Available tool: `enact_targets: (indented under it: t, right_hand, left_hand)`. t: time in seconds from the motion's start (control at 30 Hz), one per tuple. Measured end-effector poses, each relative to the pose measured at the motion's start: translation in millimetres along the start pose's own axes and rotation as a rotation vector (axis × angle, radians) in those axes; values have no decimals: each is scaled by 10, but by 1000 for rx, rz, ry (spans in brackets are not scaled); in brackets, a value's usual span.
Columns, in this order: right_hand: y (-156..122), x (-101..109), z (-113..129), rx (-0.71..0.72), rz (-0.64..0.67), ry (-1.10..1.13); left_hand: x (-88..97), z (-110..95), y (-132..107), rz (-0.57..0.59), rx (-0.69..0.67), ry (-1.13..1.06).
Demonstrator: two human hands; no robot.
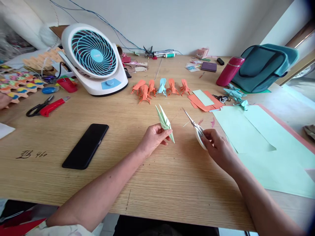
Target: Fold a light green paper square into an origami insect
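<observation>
My left hand (157,136) pinches a pale green folded paper piece (164,119), its narrow points spreading up and away from me. To the right, my right hand (215,142) grips white-handled scissors (198,131) by the handle loops. The blades point up and left, apart from the paper, and look closed or nearly so. Beyond both hands stand several orange origami figures (144,93) with thin legs, and a blue one (161,87) is among them.
A black phone (85,146) lies left of my hands, with a red cutter (52,107) and black scissors (39,106) behind it. A white fan (95,59) stands at back left. Green paper sheets (268,164), a pink bottle (230,71) and a teal bag (261,68) are on the right.
</observation>
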State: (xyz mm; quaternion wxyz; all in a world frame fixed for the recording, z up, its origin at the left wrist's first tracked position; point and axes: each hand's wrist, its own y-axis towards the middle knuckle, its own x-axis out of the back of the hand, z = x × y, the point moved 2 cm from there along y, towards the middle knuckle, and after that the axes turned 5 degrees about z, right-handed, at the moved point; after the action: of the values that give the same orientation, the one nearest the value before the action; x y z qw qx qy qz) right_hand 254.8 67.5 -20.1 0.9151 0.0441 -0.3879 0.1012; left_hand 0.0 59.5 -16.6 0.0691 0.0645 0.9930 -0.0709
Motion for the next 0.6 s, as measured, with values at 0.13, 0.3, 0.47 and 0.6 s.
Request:
enact_targets:
  t: [0.13, 0.3, 0.47, 0.6]
  right_hand:
    - [-119, -179, 318, -70, 229, 600]
    - [-197, -357, 510, -176, 252, 834]
    - [-243, -418, 540, -169, 272, 876]
    - [-275, -433, 567, -152, 267, 843]
  left_hand:
    - [-34, -45, -28, -42, -69, 33]
    - [-173, -82, -159, 3, -77, 83]
    - [-243, -121, -272, -73, -124, 288]
    - [-268, -144, -306, -126, -154, 399]
